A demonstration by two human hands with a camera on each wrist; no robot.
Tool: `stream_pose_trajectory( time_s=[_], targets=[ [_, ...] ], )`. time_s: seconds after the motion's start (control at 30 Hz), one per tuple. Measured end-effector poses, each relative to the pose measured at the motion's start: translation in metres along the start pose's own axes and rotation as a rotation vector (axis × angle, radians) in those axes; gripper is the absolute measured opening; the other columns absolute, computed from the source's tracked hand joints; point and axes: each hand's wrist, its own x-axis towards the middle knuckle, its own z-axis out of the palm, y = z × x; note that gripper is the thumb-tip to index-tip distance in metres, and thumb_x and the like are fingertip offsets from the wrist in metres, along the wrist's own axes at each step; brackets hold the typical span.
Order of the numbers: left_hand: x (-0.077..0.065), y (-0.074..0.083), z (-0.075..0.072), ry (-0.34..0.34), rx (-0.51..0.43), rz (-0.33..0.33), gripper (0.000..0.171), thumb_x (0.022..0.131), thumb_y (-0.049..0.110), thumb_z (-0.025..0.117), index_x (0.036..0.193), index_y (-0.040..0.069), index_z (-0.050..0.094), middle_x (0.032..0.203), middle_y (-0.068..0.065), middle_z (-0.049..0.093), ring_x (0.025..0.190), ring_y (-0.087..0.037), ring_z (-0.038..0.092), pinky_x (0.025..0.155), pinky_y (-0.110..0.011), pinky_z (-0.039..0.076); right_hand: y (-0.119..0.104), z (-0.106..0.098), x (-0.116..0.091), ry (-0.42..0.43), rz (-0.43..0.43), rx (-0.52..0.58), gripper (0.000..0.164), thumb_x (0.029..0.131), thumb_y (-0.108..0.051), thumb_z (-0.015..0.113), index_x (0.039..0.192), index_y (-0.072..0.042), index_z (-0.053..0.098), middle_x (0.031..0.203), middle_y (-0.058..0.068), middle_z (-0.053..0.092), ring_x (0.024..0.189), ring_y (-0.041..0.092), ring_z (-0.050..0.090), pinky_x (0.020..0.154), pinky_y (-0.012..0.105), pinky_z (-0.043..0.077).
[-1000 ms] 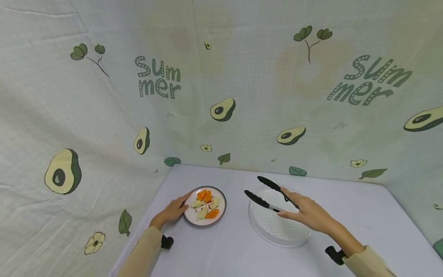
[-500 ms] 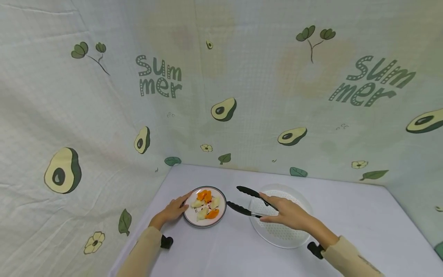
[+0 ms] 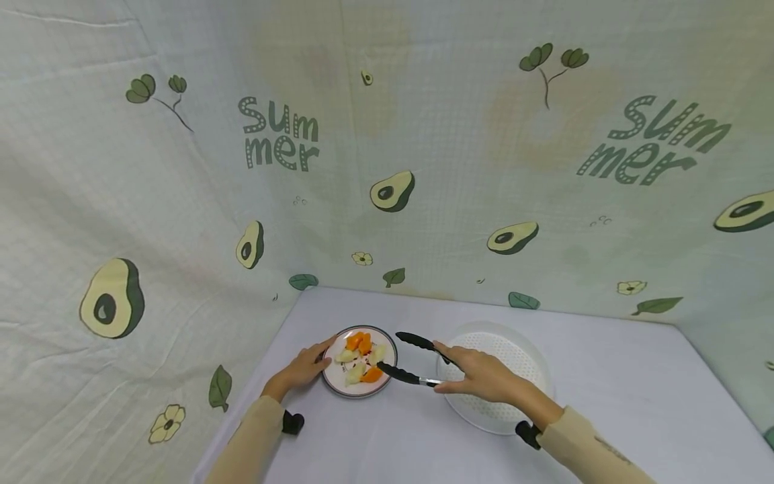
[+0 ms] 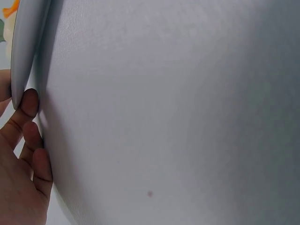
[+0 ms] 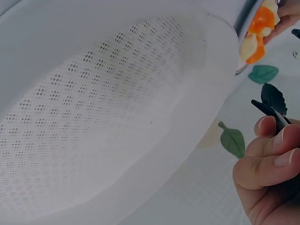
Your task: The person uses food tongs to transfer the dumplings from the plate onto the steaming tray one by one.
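My left hand (image 3: 302,368) pinches the left rim of a round plate (image 3: 358,394), thumb above and fingertips under the edge. On that plate lie several orange pieces (image 3: 355,342) and pale yellow pieces (image 3: 355,374) of food; their exact kind is unclear. Kitchen tongs (image 3: 402,374) with black tips are gripped in my right hand (image 3: 480,374). Their arms are spread apart with nothing between them. One tip overlaps the plate's right side near an orange piece, and the other is just beyond the rim. In the right wrist view, curled fingers (image 5: 267,159) hold the tongs.
A round white perforated basket or tray (image 3: 526,349) stands on the white-covered table (image 3: 611,376), partly beneath my right hand. Cloth printed with avocados (image 3: 392,191) hangs behind and on the left side of the table.
My right hand has moved left with the tongs, from above the white perforated basket to the plate's right edge. My left hand and the plate have stayed put.
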Motion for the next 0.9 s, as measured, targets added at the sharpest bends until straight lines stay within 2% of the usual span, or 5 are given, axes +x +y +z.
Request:
stream_pose_trajectory(
  time_s=[0.3,0.67,0.9],
  targets=[
    [0.002,-0.002,0.0,-0.003,0.004,0.015,0.056,0.104,0.02,0.053,0.156,0.014,0.034,0.152,-0.027,0.037,0.135,-0.048,0.035,0.109,-0.067,0.023,-0.004,0.008,0.013,-0.064,-0.02,-0.024,0.092,0.083,-0.073,0.06,0.151,-0.013,0.046,0.137,0.015,0.059,0.122,0.033,0.058,0.094,0.051,0.05],
    [0.005,-0.007,0.002,0.004,0.007,0.014,0.056,0.104,0.023,0.054,0.156,0.015,0.035,0.153,-0.025,0.038,0.134,-0.047,0.035,0.109,-0.066,0.025,-0.011,0.015,0.026,-0.141,-0.013,-0.047,0.087,0.083,-0.068,0.065,0.148,-0.013,0.05,0.134,0.012,0.062,0.117,0.031,0.061,0.088,0.049,0.053],
    [0.004,-0.007,0.002,0.0,0.007,0.006,0.057,0.104,0.022,0.054,0.156,0.015,0.034,0.152,-0.027,0.037,0.135,-0.049,0.034,0.109,-0.068,0.023,-0.013,0.02,0.03,-0.164,-0.019,-0.053,0.08,0.086,-0.059,0.07,0.147,-0.011,0.051,0.133,0.011,0.063,0.116,0.03,0.062,0.087,0.048,0.054]
  ],
)
